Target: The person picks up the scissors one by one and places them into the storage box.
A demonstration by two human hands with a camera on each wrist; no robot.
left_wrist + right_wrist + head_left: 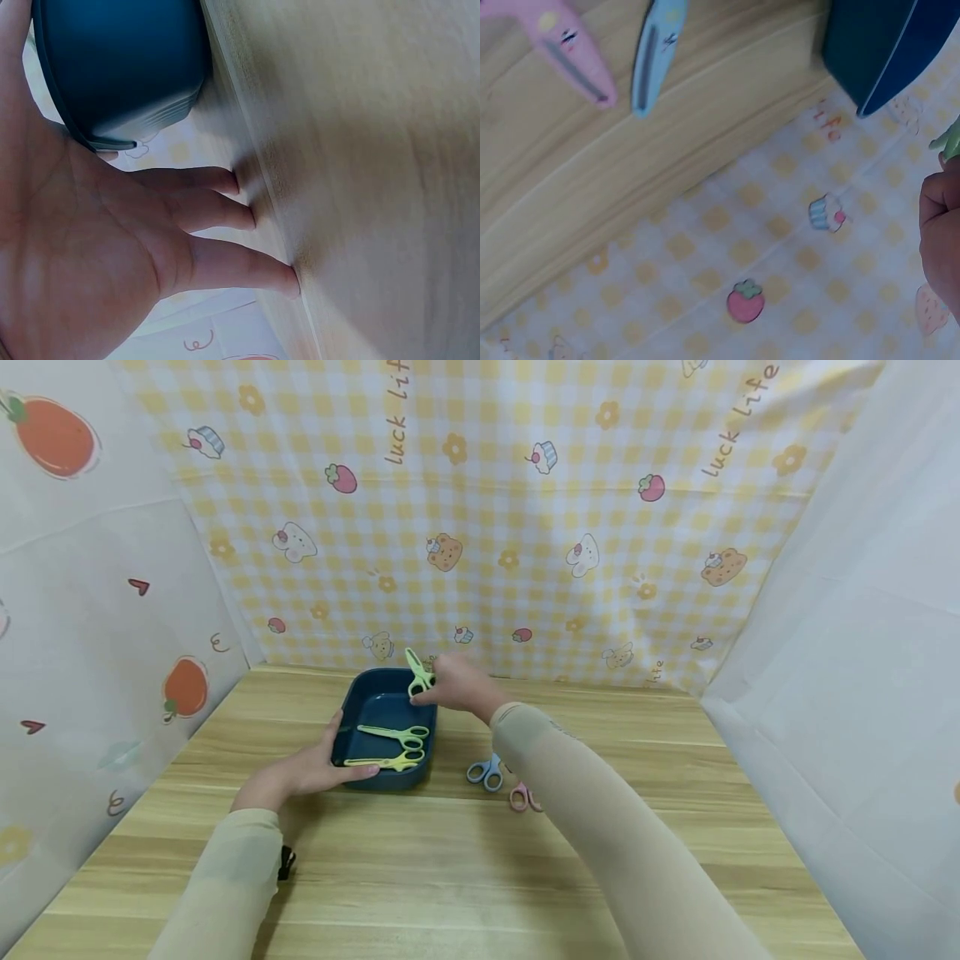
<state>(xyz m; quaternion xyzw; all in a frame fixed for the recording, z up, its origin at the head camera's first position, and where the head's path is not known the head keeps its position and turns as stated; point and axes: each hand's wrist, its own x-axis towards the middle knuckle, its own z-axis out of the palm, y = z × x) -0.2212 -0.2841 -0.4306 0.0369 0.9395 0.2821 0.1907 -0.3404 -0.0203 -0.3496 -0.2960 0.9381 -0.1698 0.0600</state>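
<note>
A dark blue box (pixel 384 781) stands on the wooden table. Inside lie light green scissors (pixel 386 732) and, nearer its front, yellow-green scissors (pixel 367 762). My left hand (pixel 300 768) is at the box's front left corner, thumb across the front rim, index finger along the left side. In the left wrist view, three fairly straight fingers (pixel 247 266) touch the table outside the box. Above the box's back right corner, my right hand (pixel 465 683) grips another pair of green scissors (pixel 417 667) by the handles, blades pointing up. In the right wrist view, this hand (pixel 941 225) is partly cut off.
Right of the box lie blue scissors (pixel 485 774) and pink scissors (pixel 520 797), both partly hidden by my right sleeve (pixel 592 802). A checked cloth (pixel 525 593) hangs behind the wooden table (pixel 420 877), with pale cloths at both sides.
</note>
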